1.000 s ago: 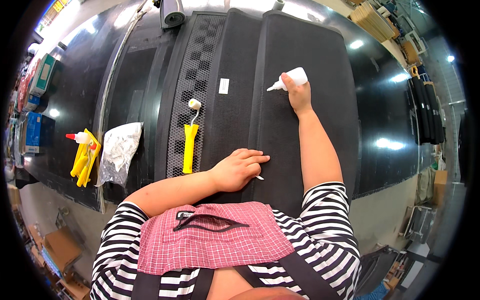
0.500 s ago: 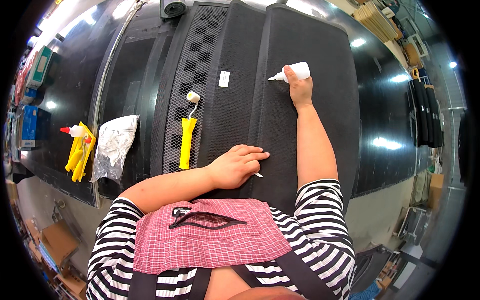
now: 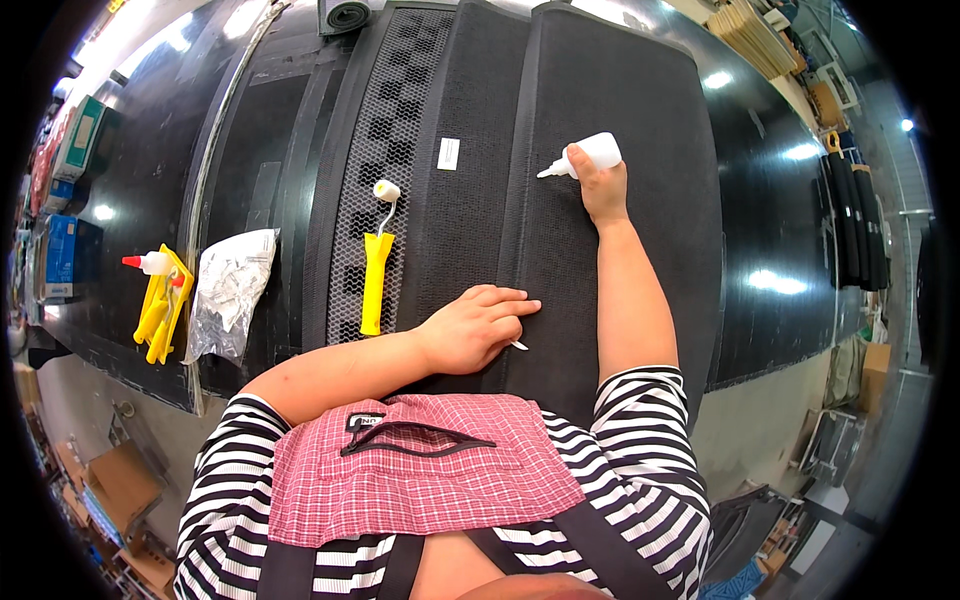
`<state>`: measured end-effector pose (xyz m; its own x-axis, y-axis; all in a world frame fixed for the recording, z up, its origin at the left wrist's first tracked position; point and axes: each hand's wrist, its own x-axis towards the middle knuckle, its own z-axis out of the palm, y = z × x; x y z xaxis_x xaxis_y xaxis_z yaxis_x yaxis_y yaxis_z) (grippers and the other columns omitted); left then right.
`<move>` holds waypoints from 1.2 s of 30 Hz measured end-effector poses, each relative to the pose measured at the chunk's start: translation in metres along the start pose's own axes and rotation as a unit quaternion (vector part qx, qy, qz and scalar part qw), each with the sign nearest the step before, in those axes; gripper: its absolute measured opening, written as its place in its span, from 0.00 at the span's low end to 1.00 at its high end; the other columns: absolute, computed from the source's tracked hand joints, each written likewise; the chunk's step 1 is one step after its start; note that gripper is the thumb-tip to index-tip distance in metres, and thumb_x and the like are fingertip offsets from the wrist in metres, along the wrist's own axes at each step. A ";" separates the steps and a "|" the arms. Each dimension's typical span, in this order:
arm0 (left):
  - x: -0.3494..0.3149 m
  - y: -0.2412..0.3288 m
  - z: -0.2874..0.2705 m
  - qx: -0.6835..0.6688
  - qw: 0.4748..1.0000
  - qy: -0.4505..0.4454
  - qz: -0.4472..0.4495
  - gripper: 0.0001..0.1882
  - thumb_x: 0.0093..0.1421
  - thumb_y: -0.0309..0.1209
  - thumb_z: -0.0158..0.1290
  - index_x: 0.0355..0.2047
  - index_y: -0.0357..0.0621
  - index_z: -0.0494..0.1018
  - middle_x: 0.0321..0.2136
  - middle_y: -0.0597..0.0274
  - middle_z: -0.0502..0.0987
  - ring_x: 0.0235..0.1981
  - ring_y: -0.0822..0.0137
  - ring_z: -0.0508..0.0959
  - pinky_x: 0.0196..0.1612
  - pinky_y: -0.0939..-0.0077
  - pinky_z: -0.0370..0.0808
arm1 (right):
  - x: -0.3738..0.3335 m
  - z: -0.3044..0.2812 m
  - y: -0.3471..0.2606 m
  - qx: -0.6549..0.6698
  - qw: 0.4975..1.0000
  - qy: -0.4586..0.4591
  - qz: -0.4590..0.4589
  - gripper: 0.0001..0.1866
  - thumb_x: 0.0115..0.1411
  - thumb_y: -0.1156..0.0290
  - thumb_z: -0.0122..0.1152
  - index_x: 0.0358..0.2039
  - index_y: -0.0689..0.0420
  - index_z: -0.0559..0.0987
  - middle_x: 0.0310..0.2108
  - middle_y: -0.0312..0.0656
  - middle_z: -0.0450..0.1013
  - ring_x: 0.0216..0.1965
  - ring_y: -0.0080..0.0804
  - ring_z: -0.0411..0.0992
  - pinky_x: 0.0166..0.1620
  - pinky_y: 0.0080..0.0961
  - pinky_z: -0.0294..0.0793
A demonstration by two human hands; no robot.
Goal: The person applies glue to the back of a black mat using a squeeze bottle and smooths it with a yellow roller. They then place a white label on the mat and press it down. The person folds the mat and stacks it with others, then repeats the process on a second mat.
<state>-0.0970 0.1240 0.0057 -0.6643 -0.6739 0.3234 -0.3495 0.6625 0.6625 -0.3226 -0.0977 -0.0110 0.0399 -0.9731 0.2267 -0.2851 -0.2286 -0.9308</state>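
Note:
My right hand [image 3: 603,188] is wrapped round a white squeeze bottle [image 3: 600,150], held tilted with its thin nozzle pointing left and down near the raised folded edge of a black mat [image 3: 640,90]. Whether the tip touches the mat cannot be made out. My left hand [image 3: 475,325] rests on the mat nearer to me, its fingers reaching right toward that edge. From beneath it pokes the end of a small white piece [image 3: 519,345], mostly hidden. A small white label [image 3: 448,153] lies on the mat's ribbed part, left of the bottle.
Left of my hands, a yellow-handled roller [image 3: 375,285] lies on a perforated strip [image 3: 345,270]. Farther left are a clear plastic bag [image 3: 232,290], yellow tools [image 3: 165,315] and a red-tipped white bottle [image 3: 152,263]. Boxes [image 3: 60,250] stand at the table's left; a rolled mat [image 3: 348,16] lies at the far side.
My right hand has moved slightly toward me with the squeeze bottle, its nozzle following the folded edge. My left hand stays nearly in place.

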 end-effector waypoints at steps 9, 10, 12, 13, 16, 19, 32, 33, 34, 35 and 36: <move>0.000 0.001 0.000 0.002 1.000 -0.002 -0.004 0.04 0.58 0.26 0.59 0.32 0.45 0.74 0.62 0.56 0.74 0.65 0.53 0.70 0.64 0.54 0.66 | -0.007 0.002 -0.005 0.054 0.998 0.038 -0.018 0.20 0.62 0.54 0.66 0.35 0.61 0.83 0.30 0.41 0.81 0.32 0.32 0.79 0.39 0.29 0.75; 0.000 0.001 0.001 0.002 1.000 -0.002 -0.003 0.04 0.58 0.26 0.59 0.32 0.45 0.74 0.62 0.55 0.74 0.65 0.53 0.70 0.64 0.54 0.66 | -0.003 0.000 -0.003 0.052 0.997 0.050 -0.032 0.20 0.63 0.54 0.66 0.35 0.61 0.83 0.30 0.41 0.81 0.32 0.32 0.79 0.39 0.29 0.75; 0.000 0.001 0.001 0.002 1.000 0.000 -0.002 0.04 0.58 0.26 0.59 0.32 0.45 0.74 0.62 0.55 0.74 0.65 0.53 0.70 0.64 0.54 0.66 | 0.002 -0.001 -0.002 0.039 0.996 0.068 -0.047 0.20 0.63 0.54 0.66 0.35 0.62 0.83 0.30 0.42 0.81 0.32 0.33 0.79 0.39 0.30 0.75; 0.000 0.001 0.001 0.002 1.000 0.001 -0.002 0.04 0.58 0.26 0.59 0.32 0.45 0.74 0.62 0.55 0.74 0.65 0.53 0.70 0.64 0.53 0.66 | 0.004 0.000 -0.002 0.028 0.996 0.073 -0.049 0.20 0.63 0.54 0.66 0.35 0.62 0.83 0.30 0.42 0.81 0.32 0.34 0.79 0.39 0.30 0.75; 0.000 0.001 0.000 0.000 1.000 0.001 0.001 0.04 0.58 0.26 0.59 0.32 0.45 0.75 0.62 0.55 0.73 0.65 0.53 0.70 0.64 0.53 0.66 | 0.009 -0.002 0.010 -0.030 0.991 0.079 -0.106 0.20 0.63 0.54 0.66 0.34 0.62 0.83 0.30 0.43 0.81 0.32 0.36 0.80 0.39 0.31 0.76; 0.000 0.000 0.000 0.003 1.000 -0.001 -0.001 0.04 0.58 0.26 0.59 0.32 0.45 0.75 0.62 0.56 0.73 0.65 0.53 0.70 0.64 0.53 0.66 | 0.008 0.000 0.007 -0.007 0.993 0.084 -0.078 0.20 0.63 0.54 0.65 0.34 0.62 0.83 0.30 0.43 0.82 0.32 0.37 0.80 0.39 0.32 0.76; 0.000 0.001 0.000 0.004 1.000 -0.004 0.000 0.04 0.58 0.26 0.59 0.32 0.45 0.74 0.62 0.56 0.73 0.65 0.53 0.70 0.64 0.54 0.66 | 0.008 -0.007 0.013 0.018 0.999 0.050 0.000 0.16 0.63 0.59 0.70 0.38 0.61 0.82 0.35 0.38 0.79 0.37 0.28 0.76 0.44 0.28 0.74; 0.000 0.000 0.000 0.005 1.000 -0.006 -0.001 0.04 0.58 0.26 0.59 0.32 0.45 0.74 0.62 0.56 0.73 0.65 0.53 0.70 0.64 0.54 0.66 | 0.007 -0.007 0.013 0.008 0.998 0.055 -0.016 0.16 0.63 0.58 0.69 0.37 0.61 0.83 0.33 0.40 0.80 0.36 0.31 0.78 0.42 0.30 0.75; 0.000 0.000 0.001 0.005 1.000 -0.007 -0.001 0.04 0.58 0.26 0.59 0.32 0.45 0.75 0.62 0.56 0.73 0.65 0.53 0.70 0.64 0.54 0.66 | 0.007 -0.006 0.012 -0.001 0.998 0.060 -0.031 0.17 0.62 0.58 0.67 0.35 0.61 0.83 0.32 0.42 0.81 0.34 0.35 0.79 0.41 0.31 0.76; 0.000 0.000 0.000 0.005 1.000 -0.008 -0.001 0.04 0.58 0.26 0.59 0.32 0.45 0.75 0.62 0.56 0.74 0.65 0.53 0.70 0.64 0.54 0.66 | 0.005 -0.005 0.012 -0.011 0.997 0.065 -0.047 0.17 0.62 0.57 0.66 0.34 0.62 0.83 0.30 0.44 0.82 0.32 0.38 0.81 0.39 0.32 0.76; 0.000 0.001 0.000 0.005 1.000 -0.007 -0.001 0.04 0.57 0.26 0.59 0.32 0.45 0.75 0.62 0.56 0.74 0.65 0.53 0.70 0.64 0.54 0.66 | 0.003 -0.004 0.009 -0.010 0.997 0.061 -0.040 0.17 0.62 0.57 0.66 0.34 0.62 0.83 0.30 0.43 0.82 0.32 0.38 0.80 0.39 0.32 0.76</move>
<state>-0.0974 0.1243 0.0063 -0.6720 -0.6711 0.3130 -0.3576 0.6642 0.6564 -0.3293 -0.1030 -0.0175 -0.0535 -0.9410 0.3343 -0.3043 -0.3034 -0.9029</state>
